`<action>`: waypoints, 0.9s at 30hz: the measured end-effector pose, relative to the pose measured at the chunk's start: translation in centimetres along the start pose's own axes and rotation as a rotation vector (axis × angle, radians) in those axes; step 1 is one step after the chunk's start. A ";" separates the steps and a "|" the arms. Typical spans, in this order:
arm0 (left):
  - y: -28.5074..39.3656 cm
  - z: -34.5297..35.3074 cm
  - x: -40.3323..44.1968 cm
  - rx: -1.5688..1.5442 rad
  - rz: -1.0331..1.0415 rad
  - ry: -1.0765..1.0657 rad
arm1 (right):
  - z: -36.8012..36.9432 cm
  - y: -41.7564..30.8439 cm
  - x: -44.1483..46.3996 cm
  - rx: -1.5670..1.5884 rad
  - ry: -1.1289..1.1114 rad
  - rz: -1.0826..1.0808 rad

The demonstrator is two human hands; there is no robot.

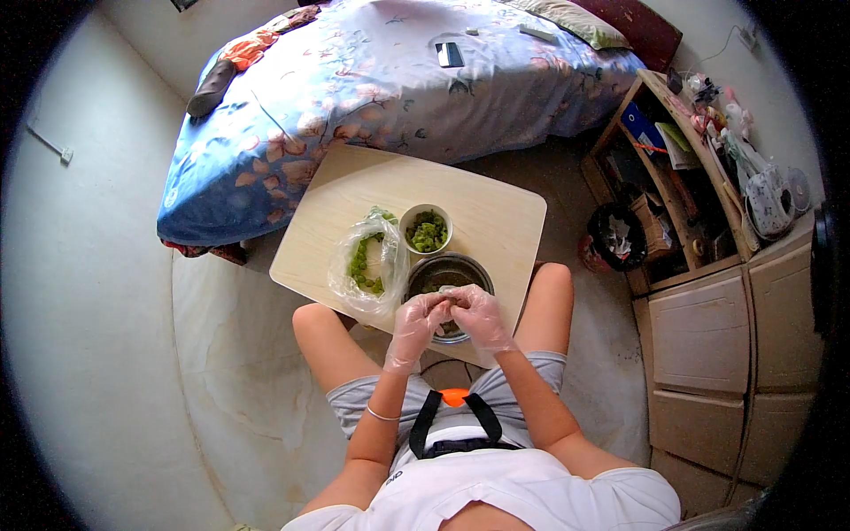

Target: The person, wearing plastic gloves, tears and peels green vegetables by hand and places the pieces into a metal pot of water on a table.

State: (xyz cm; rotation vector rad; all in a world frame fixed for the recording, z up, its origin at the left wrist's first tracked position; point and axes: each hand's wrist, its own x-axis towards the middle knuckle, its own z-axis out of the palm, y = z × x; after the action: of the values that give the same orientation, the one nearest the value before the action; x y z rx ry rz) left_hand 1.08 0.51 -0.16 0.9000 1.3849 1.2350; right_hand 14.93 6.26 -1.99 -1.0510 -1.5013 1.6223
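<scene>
**Gloved hands brought together over a metal bowl**

With the white bowl taken as the centre of the clock and twelve o'clock set straight ahead, the far side, from eleven to twelve, is filled by a bed [372, 97] covered with a flowered blue sheet.

At eight o'clock, a clear plastic bag [340, 273] is spread on the pale table [496, 199], with green pieces [359, 265] showing inside it. At six o'clock, the left hand [420, 320] is covered by a thin transparent glove, its fingers curled inward; whether anything is held cannot be told. The white bowl [408, 219] itself is partly filled with chopped-looking greens [428, 232]. At five o'clock, just beside it, a metal bowl [488, 281] is placed (its dark contents are partly hidden by the hands). Over its near side, the right hand [478, 315], likewise gloved, is met by the left at the fingertips; its fingers are bent, and again a held object cannot be made out.

At three o'clock, well apart on the floor, a bin is lined with a black bag [630, 257]; beyond it, a wooden shelf unit [693, 280] is loaded with assorted items.
</scene>
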 end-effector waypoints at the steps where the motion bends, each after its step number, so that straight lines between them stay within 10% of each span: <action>1: -0.2 -0.2 0.1 0.036 0.013 -0.009 | 0.0 -0.5 -0.1 -0.174 0.002 -0.065; 17: -0.2 -0.5 0.4 0.711 0.472 0.094 | 0.4 -2.6 -0.6 -0.371 0.007 -0.342; 27: -0.3 -0.5 -0.2 0.115 0.009 0.079 | 0.2 -0.1 0.0 0.349 -0.034 0.126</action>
State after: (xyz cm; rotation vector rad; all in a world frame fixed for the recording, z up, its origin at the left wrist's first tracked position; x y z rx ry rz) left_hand 0.65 0.14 -0.45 0.9460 1.5286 1.2190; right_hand 14.72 6.16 -1.93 -0.9389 -1.1339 1.9136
